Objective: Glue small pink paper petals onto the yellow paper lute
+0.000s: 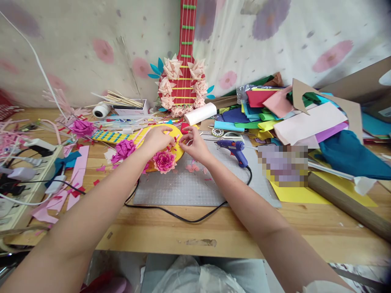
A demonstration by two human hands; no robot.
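Working over your yellow guitar-shaped craft [179,154], partly on the grey gridded mat [177,194] | done: blue neck strips [111,136], magenta folded-paper flower [124,149], pink layered-paper flower [164,162] | left, judged: flowerless far rim | left hand [159,140] bent-fingered, right hand [197,145] loosely curled — can't tell whether either grips
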